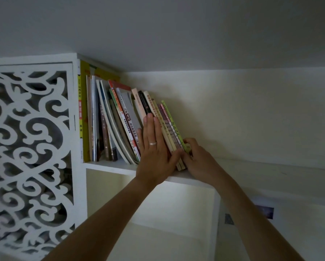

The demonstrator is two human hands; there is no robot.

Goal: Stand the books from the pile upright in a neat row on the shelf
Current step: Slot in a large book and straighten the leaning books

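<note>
Several books [120,121] stand in a row on a white shelf [108,165], starting beside a tall yellow book [83,113] at the left wall. The books on the right lean leftward. My left hand [154,147] lies flat with straight fingers against the spines of the leaning books, a ring on one finger. My right hand [195,157] grips the lower end of the outermost books, a light green one [172,119] and those beside it, with its fingers curled round their bottom edge at the shelf's front.
A white fretwork panel [29,140] with scroll cut-outs stands to the left of the shelf. The shelf board continues to the right along a pale wall [252,113]. Below it is an open white compartment [157,213]. The ceiling is close above.
</note>
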